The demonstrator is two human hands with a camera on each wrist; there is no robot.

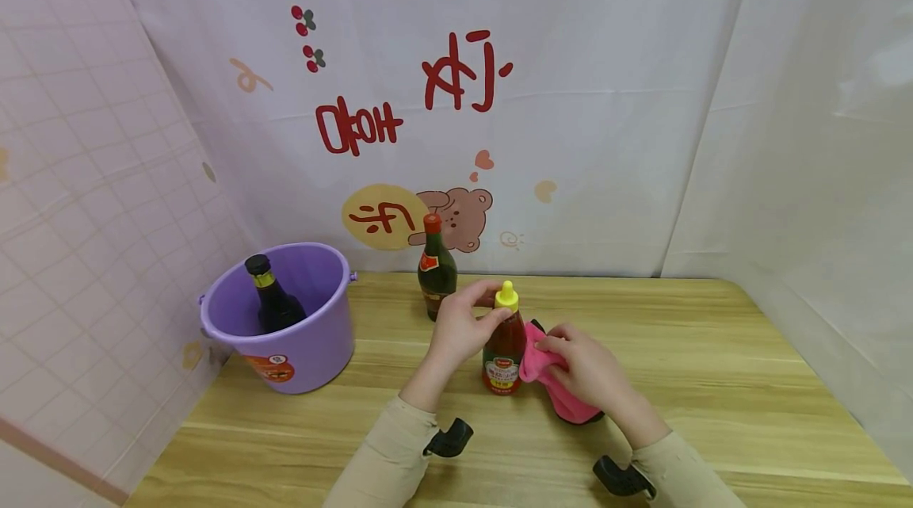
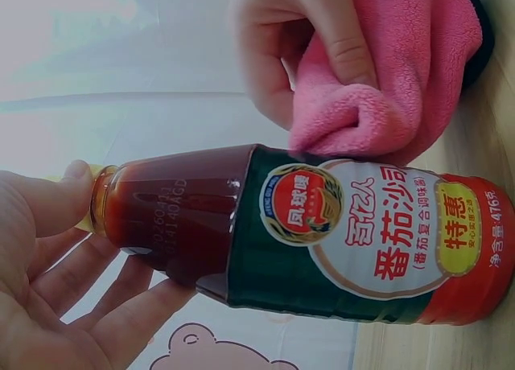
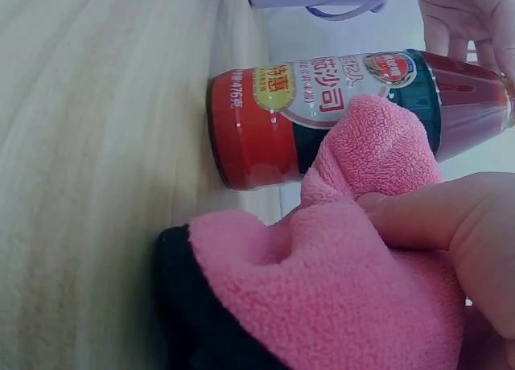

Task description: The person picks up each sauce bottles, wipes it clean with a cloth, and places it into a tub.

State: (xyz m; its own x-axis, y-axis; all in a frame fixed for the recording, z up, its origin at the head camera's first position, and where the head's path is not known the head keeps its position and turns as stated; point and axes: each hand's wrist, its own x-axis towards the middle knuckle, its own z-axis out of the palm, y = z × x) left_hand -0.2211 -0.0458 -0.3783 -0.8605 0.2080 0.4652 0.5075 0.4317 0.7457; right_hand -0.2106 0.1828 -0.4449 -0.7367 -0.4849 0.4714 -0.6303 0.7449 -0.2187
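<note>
"What does the bench [image 1: 749, 381] carry?"

"At left, a purple bucket [image 1: 331, 345]; its wall probably props the dark bottle [image 1: 278, 306] tilted inside. A green bottle [image 1: 437, 270] stands far, the ketchup bottle [image 1: 502, 361] upright and nearer."

"How is the ketchup held?"

"The left hand [image 1: 460, 326] grips its neck, likely steadying it while leaving the label uncovered. The right hand [image 1: 592, 369] pinches a bunched pink cloth [image 1: 567, 401] at its right side, seemingly touching."

"And the yellow cap [image 1: 507, 298]?"

"On, pointing up."

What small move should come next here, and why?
I'd probably wipe the sauce bottle with the pink cloth: the left hand holds it upright by its top, and the right hand holds the cloth bunched close beside it.
</note>
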